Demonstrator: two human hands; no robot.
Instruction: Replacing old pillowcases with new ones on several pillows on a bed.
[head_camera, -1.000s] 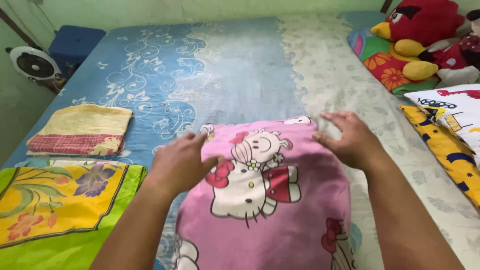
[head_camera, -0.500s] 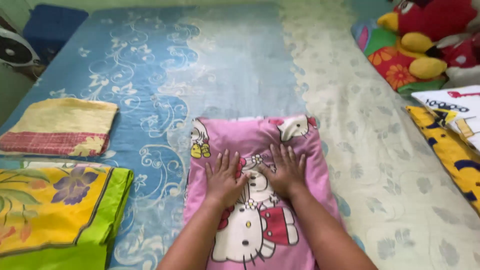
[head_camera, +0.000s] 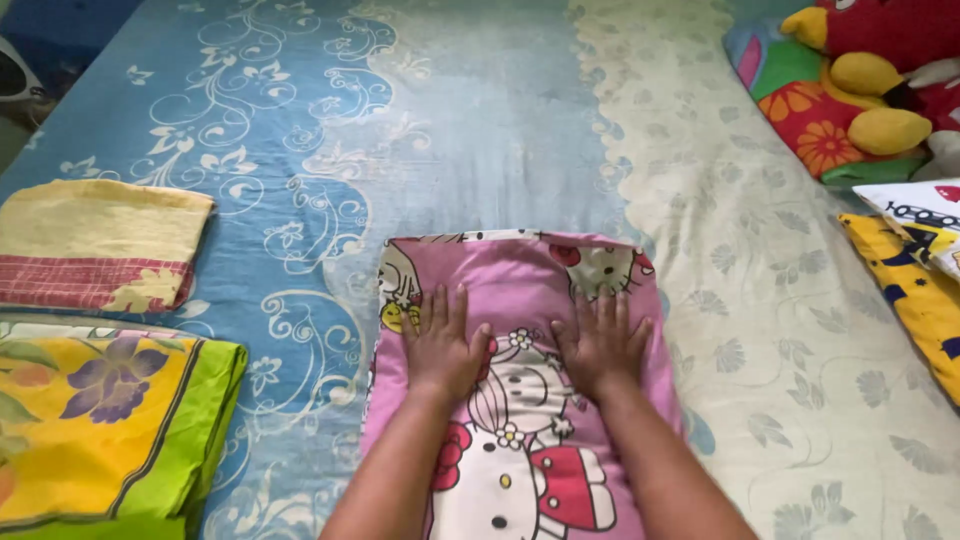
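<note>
Fingers of both hands lie spread and flat; they clamp nothing, they only press down on the pink cloth (head_camera: 520, 300). I see my left hand (head_camera: 441, 345) and my right hand (head_camera: 602, 345) side by side in the lower middle of the frame, a little apart, fingertips pointing to the top of the frame. The cloth is directly under the palms. Its long axis runs from the bottom edge of the frame up to a folded edge just above the fingertips. Both hands are equally near to that edge. I judge that the left hand sits closer to the left border of the cloth, the right hand closer to the right border.

Further out, a yellow towel (head_camera: 100, 240) lies at middle left on the blue sheet (head_camera: 300, 120), and a green-yellow cloth (head_camera: 100, 430) at lower left. Plush toys (head_camera: 880, 70) sit at upper right.
</note>
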